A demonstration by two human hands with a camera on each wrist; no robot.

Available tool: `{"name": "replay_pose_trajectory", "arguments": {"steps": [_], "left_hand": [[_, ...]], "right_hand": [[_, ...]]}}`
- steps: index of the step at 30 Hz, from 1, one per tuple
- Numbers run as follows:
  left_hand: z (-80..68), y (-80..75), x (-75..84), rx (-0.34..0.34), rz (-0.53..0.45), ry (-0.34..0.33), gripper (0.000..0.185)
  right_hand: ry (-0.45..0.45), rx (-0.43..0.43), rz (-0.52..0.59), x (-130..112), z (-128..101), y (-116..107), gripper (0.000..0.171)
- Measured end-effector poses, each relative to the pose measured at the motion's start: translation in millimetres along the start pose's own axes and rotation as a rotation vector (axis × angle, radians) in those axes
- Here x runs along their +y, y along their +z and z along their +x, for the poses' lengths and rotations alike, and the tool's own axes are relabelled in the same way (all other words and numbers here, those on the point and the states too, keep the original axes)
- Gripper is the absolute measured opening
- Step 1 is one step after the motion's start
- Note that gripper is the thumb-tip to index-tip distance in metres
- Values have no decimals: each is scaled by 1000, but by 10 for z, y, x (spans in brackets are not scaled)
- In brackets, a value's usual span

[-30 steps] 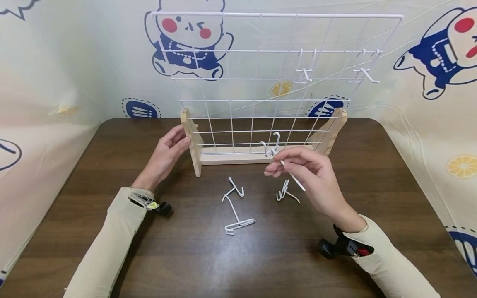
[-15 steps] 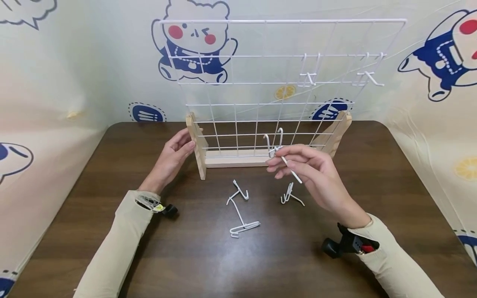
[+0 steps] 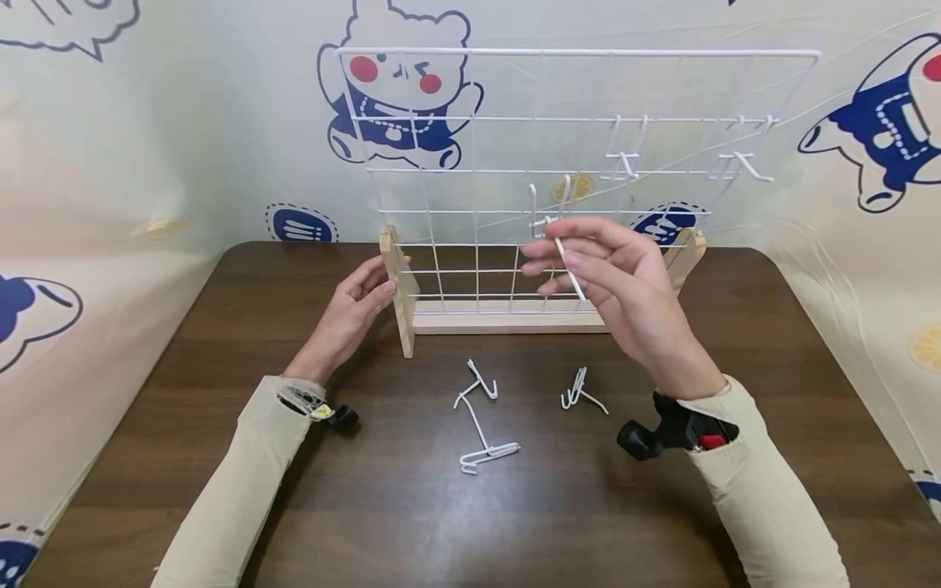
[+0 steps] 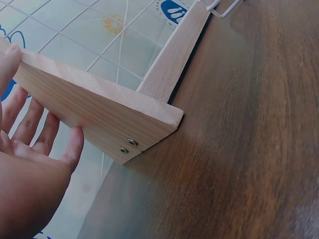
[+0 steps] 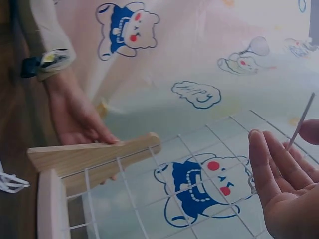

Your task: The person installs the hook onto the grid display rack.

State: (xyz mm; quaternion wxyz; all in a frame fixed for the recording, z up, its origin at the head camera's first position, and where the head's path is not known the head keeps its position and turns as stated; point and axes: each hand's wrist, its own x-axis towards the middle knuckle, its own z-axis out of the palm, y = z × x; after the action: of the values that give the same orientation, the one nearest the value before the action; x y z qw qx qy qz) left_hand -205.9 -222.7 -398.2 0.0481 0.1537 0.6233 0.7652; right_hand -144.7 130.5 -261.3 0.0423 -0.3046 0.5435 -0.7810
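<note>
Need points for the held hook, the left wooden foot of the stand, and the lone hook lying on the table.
held hook (image 3: 547, 214), head view, its bent upper end above the fingers.
left wooden foot (image 4: 104, 117), left wrist view, flat side face.
lone hook (image 3: 579, 393), head view, its middle.

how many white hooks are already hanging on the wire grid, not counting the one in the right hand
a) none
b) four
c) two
c: two hooks hang side by side on the upper right of the wire grid, while the right hand pinches another hook in front of the grid, and more lie loose on the table.
</note>
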Motion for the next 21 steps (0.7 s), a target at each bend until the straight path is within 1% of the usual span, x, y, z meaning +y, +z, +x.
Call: {"name": "replay_pose_trajectory", "arguments": {"steps": [6,11,14,17,21], "left_hand": [[6,-12,-6,-19,-14,18,49],[14,-12,-19,-17,-7,14,49],[11,-15,-16,-10,-10,15,49],[7,-10,-8,-18,-18,24,49],[5,-3,-2,-26,-14,26,49]], "right_hand": [[7,-4,17,-22,187,52,31],[-3,-13,23,-24,292,128,29],[-18,-11,28,-29,350,192,29],[-40,-5,48,-33,401,257,28],[-64,21,64,-38,474,334,28]]}}
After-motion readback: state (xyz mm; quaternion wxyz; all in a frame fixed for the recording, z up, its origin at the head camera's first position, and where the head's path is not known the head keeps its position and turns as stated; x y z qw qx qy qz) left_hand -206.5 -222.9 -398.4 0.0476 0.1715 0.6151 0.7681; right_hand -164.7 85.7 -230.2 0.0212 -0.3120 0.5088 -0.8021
